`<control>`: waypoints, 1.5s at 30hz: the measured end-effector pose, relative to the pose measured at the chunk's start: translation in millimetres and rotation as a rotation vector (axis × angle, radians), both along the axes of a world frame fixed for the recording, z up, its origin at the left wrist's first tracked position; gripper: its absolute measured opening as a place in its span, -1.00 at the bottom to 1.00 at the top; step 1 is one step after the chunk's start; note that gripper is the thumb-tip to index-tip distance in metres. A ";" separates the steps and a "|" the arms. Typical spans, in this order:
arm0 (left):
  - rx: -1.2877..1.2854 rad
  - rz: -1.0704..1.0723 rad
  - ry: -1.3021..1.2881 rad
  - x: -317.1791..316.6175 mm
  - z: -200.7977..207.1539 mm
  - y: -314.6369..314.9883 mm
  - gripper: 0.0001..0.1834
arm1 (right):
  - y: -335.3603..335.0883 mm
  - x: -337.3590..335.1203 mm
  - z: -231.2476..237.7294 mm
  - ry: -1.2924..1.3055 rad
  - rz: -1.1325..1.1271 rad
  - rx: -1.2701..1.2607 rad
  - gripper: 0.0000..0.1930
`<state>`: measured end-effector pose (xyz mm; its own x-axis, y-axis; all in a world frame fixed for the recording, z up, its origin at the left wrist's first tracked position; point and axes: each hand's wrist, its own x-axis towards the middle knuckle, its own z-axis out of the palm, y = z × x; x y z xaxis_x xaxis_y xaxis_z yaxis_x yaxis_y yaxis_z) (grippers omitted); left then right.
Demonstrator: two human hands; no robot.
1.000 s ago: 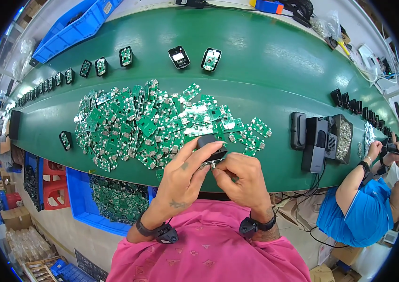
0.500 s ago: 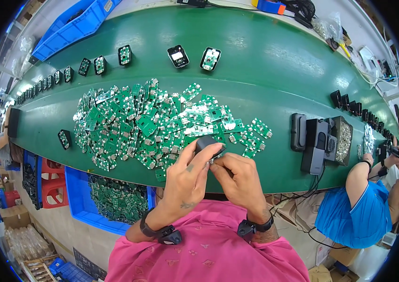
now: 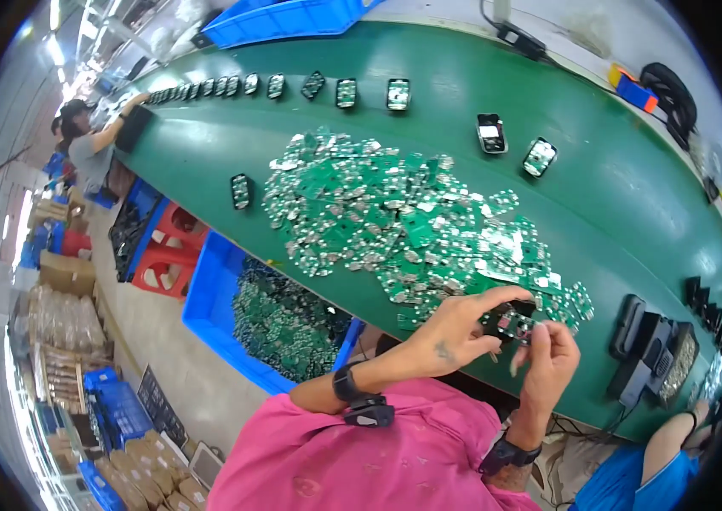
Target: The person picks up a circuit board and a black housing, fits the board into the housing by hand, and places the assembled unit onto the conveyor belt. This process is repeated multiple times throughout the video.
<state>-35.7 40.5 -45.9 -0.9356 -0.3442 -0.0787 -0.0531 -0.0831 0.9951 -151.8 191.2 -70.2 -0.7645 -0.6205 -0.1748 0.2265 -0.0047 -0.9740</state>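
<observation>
My left hand (image 3: 453, 334) is closed around a small black plastic case (image 3: 524, 305), its thumb and fingers on either side. A green circuit board (image 3: 514, 325) shows at the case's open face, tilted toward me; whether it is fully seated I cannot tell. At the board's right end, my right hand (image 3: 551, 358) pinches with thumb and forefinger. Just beyond both hands spreads a large heap of loose green circuit boards (image 3: 416, 226) with silver connectors.
Cases with boards inside (image 3: 398, 94) line the table's far side; one case (image 3: 241, 192) stands left of the heap. A blue bin of boards (image 3: 208, 315) sits below the table edge. At right are black devices (image 3: 644, 349) and a co-worker's blue sleeve (image 3: 608, 468). Another person (image 3: 88, 140) works far left.
The view has swung left, so the table appears slanted. The case has been tipped, and its board side now shows between my hands.
</observation>
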 end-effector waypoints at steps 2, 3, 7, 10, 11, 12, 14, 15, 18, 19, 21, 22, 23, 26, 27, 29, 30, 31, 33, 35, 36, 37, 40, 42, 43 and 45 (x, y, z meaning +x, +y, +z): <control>-0.043 0.065 0.000 0.2 -0.7 2.1 -0.31 | -2.8 3.1 -1.4 -0.014 -0.012 -0.037 -0.91; -0.074 0.099 0.013 -0.1 -0.8 3.1 -0.30 | -5.2 4.8 -3.7 0.015 0.010 -0.137 -0.91; 0.126 0.154 0.034 1.8 4.7 0.7 -0.32 | -5.9 0.5 -25.6 0.150 0.156 -0.281 -0.88; -0.022 0.118 0.042 0.9 -1.6 -3.1 -0.35 | -5.0 -2.7 -26.8 -0.010 0.022 -0.248 -0.89; -0.106 0.089 0.034 0.9 -1.7 -4.1 -0.36 | -3.7 -5.0 -27.3 -0.112 -0.018 -0.224 -0.86; -0.131 0.110 0.047 0.8 -0.1 -3.3 -0.40 | -6.3 -5.8 -28.8 -0.106 -0.100 -0.180 -0.79; -0.274 0.129 0.070 -1.8 -4.3 0.6 -0.41 | -3.5 -12.2 -24.6 -0.119 -0.018 -0.135 -0.78; -0.418 0.149 0.090 -2.7 -7.3 2.6 -0.41 | -1.6 -15.2 -20.4 -0.135 0.065 -0.089 -0.77; -0.494 0.201 0.072 -6.0 -16.7 10.8 -0.42 | -11.6 -17.0 2.8 -0.081 0.179 0.009 -0.77; -0.584 0.268 0.099 -6.9 -15.9 11.4 -0.44 | -14.0 -16.9 7.6 -0.051 0.236 0.076 -0.78; -0.512 0.301 0.058 -4.6 -16.7 11.4 -0.45 | -20.0 -11.1 13.5 -0.061 0.197 0.067 -0.83; -0.557 0.326 0.033 -4.2 -21.8 9.8 -0.45 | -26.6 -4.3 18.9 -0.012 0.149 0.078 -0.86; -0.546 0.303 0.043 -4.9 -20.6 8.2 -0.45 | -24.7 -1.2 18.9 0.003 0.160 0.122 -0.89; -0.610 0.333 0.091 -6.3 -16.2 7.8 -0.37 | -21.0 3.2 16.7 0.014 0.240 0.094 -0.92; -0.630 0.321 0.080 -6.7 -15.3 9.5 -0.34 | -21.0 3.8 14.7 0.014 0.223 0.103 -0.92; -0.642 0.290 0.075 -9.1 -15.2 11.4 -0.31 | -23.0 5.2 10.7 0.020 0.152 0.019 -0.89; -0.641 0.314 0.087 -11.0 -15.4 11.7 -0.29 | -23.4 6.2 10.2 0.027 0.123 0.006 -0.88; -0.639 0.343 0.095 -12.0 -16.8 12.4 -0.27 | -23.4 6.4 12.8 0.025 0.109 0.015 -0.88; -0.607 0.364 0.059 -12.8 -17.8 10.3 -0.25 | -23.7 3.3 21.3 0.065 0.152 0.070 -0.86; -0.569 0.330 0.030 -11.3 -19.8 7.2 -0.28 | -24.0 -3.8 23.7 0.061 0.166 0.111 -0.87; -0.561 0.293 0.018 -11.0 -17.7 5.4 -0.32 | -24.6 -5.6 23.7 0.067 0.175 0.126 -0.87; -0.385 0.185 -0.064 -10.2 -14.2 0.5 -0.33 | -24.8 -8.3 20.7 0.074 0.184 0.137 -0.86; 0.052 0.094 -0.022 -7.2 -4.2 -6.8 -0.40 | -28.2 -5.8 20.3 0.184 0.114 0.184 -0.85; 0.113 0.145 0.003 -5.3 -5.8 -4.2 -0.45 | -30.3 -1.3 15.5 0.335 0.092 0.234 -0.83; 0.166 0.194 0.014 -6.0 -6.0 -2.5 -0.49 | -31.3 -0.6 16.4 0.334 0.090 0.235 -0.83; 0.146 0.233 -0.011 -8.7 -11.4 -0.7 -0.57 | -34.7 1.3 19.2 0.419 0.080 0.218 -0.83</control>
<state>-44.4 39.8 -57.2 -0.8315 -0.5340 -0.1534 -0.0270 -0.2369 0.9712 -150.5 156.5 -51.0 -0.7480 -0.6637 0.0058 -0.1945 0.2109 -0.9580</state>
